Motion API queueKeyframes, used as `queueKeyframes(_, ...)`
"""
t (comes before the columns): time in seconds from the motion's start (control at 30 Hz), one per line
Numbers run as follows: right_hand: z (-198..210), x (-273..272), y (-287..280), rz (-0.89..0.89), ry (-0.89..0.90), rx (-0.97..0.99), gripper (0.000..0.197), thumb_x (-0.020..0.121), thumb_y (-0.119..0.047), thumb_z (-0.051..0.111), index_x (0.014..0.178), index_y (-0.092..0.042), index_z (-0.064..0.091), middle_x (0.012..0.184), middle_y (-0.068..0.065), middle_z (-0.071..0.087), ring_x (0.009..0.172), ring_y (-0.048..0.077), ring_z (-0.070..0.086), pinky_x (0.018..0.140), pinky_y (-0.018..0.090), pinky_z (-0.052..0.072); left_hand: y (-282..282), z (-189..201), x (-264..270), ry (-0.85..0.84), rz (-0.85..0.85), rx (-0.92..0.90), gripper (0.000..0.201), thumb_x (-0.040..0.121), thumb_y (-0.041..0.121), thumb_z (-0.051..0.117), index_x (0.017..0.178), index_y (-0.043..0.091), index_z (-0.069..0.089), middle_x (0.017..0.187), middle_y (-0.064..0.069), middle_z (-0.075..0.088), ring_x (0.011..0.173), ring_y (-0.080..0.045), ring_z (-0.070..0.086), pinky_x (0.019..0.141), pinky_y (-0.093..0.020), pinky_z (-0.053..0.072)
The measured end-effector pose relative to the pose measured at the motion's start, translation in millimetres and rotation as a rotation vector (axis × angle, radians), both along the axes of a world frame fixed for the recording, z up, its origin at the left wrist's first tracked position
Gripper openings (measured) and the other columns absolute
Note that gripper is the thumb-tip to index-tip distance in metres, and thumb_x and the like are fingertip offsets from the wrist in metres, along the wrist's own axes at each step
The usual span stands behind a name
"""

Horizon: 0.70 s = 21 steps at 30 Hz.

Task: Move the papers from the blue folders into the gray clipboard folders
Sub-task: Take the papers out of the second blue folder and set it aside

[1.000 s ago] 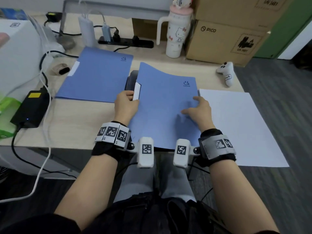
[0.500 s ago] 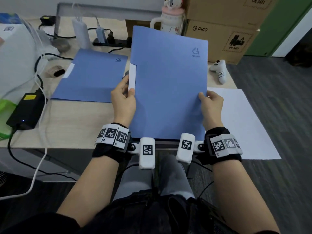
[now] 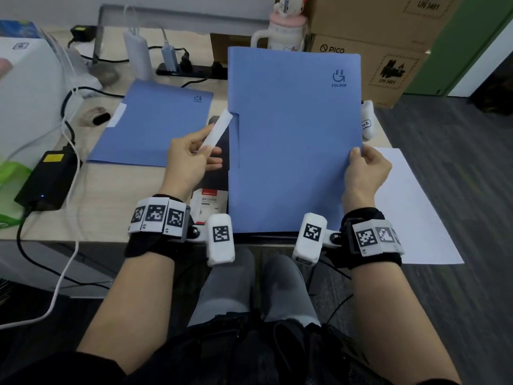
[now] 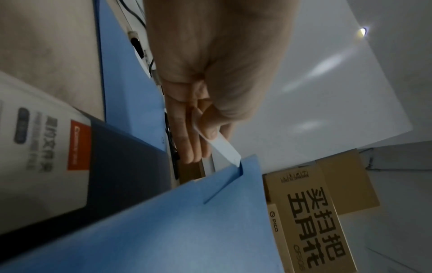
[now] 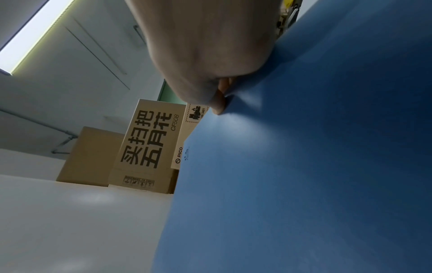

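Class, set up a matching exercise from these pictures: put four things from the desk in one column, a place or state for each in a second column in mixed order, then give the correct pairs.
Things
1. raised blue folder
2. second blue folder
3. white paper strip
4. loose white sheet

Places or states
A. lying flat on the desk, far left of the hands
B. pinched by the left hand
C. held up by its right edge in the right hand
D. lying at the right, overhanging the desk edge

Pairs: 1-C, 2-A, 3-B, 4-D
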State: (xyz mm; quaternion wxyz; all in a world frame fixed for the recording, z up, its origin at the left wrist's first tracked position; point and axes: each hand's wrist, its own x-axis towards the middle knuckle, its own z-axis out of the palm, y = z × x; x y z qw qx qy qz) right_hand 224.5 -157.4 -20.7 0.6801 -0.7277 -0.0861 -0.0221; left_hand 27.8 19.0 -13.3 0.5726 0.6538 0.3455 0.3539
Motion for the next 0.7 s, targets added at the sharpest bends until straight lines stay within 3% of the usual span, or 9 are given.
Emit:
queueKeyframes(0.17,-4.6,1.9,2.3,0.039,0.013,0.033,0.017,0.079,-0.003,0.046,0.063,0.001,0.048,0.052,-0.012,0.031,0.065,0.016,0.023,0.058,0.025,0.022,14.7,4.6,-5.2,-0.075,0.095,-0.011,0.031,0.093,0.000,0.051,0.123,0.001,0.057,0.080,-0.006,0.061,0.055,-0.003,0.065,0.063,-0.016,0.057)
queueKeyframes(0.33,-6.1,2.6,-3.3,0.066,0.021,0.071,0.029,0.073,-0.009,0.046,0.078,0.020,0.049,0.073,0.003,0.031,0.073,0.022,0.023,0.064,0.028,0.021,32.8,8.7,-7.0,-0.137,0.196,0.001,0.027,0.093,-0.002,0.050,0.119,-0.002,0.056,0.087,-0.003,0.054,0.052,-0.002,0.064,0.065,-0.016,0.056)
queueKeyframes(0.37,-6.6,2.7,-5.2,0.084,0.025,0.079,0.027,0.073,-0.008,0.046,0.074,0.018,0.050,0.071,0.002,0.031,0.072,0.021,0.023,0.063,0.027,0.021,34.3,9.7,-5.3,-0.136,0.202,0.008,0.026,0.093,-0.002,0.050,0.118,-0.003,0.056,0.089,-0.004,0.054,0.052,-0.002,0.064,0.066,-0.016,0.056)
queueKeyframes(0.43,-4.8,3.0,-9.3,0.118,0.026,0.094,0.018,0.072,-0.007,0.046,0.057,0.002,0.046,0.061,-0.006,0.029,0.066,0.017,0.021,0.057,0.025,0.018,35.8,11.6,-0.8,-0.154,0.207,0.006,0.027,0.093,-0.002,0.050,0.119,-0.003,0.055,0.094,-0.008,0.055,0.053,-0.002,0.064,0.067,-0.017,0.056)
queueKeyframes(0.5,-3.2,6.2,-15.3,0.139,0.034,0.105,0.036,0.076,-0.002,0.047,0.046,-0.019,0.037,0.048,-0.015,0.024,0.055,0.010,0.019,0.050,0.021,0.017,35.7,13.6,5.5,-0.176,0.220,-0.010,0.027,0.092,-0.002,0.050,0.119,0.000,0.054,0.101,-0.012,0.056,0.052,-0.002,0.063,0.067,-0.017,0.056)
queueKeyframes(0.57,-0.6,6.7,-20.9,0.149,0.053,0.114,0.054,0.081,0.005,0.046,0.037,-0.024,0.040,0.041,-0.017,0.026,0.048,0.004,0.020,0.047,0.017,0.019,36.1,16.5,10.7,-0.201,0.239,-0.029,0.026,0.092,-0.002,0.051,0.117,0.005,0.054,0.111,-0.020,0.055,0.051,-0.003,0.062,0.067,-0.018,0.056)
queueKeyframes(0.63,-0.8,7.0,-25.0,0.137,0.075,0.144,0.054,0.083,0.007,0.045,0.041,-0.026,0.048,0.042,-0.019,0.031,0.048,0.004,0.025,0.049,0.017,0.024,37.2,18.8,15.8,-0.235,0.263,-0.067,0.029,0.092,-0.001,0.052,0.120,0.007,0.051,0.111,-0.021,0.055,0.051,-0.004,0.061,0.067,-0.019,0.055)
queueKeyframes(0.7,-3.0,8.7,-26.3,0.124,0.098,0.176,0.041,0.083,0.007,0.047,0.055,-0.021,0.057,0.047,-0.020,0.040,0.053,0.005,0.031,0.053,0.017,0.030,36.1,21.0,20.9,-0.288,0.289,-0.122,0.034,0.092,0.000,0.053,0.125,0.005,0.047,0.099,-0.014,0.059,0.051,-0.004,0.059,0.067,-0.018,0.054)
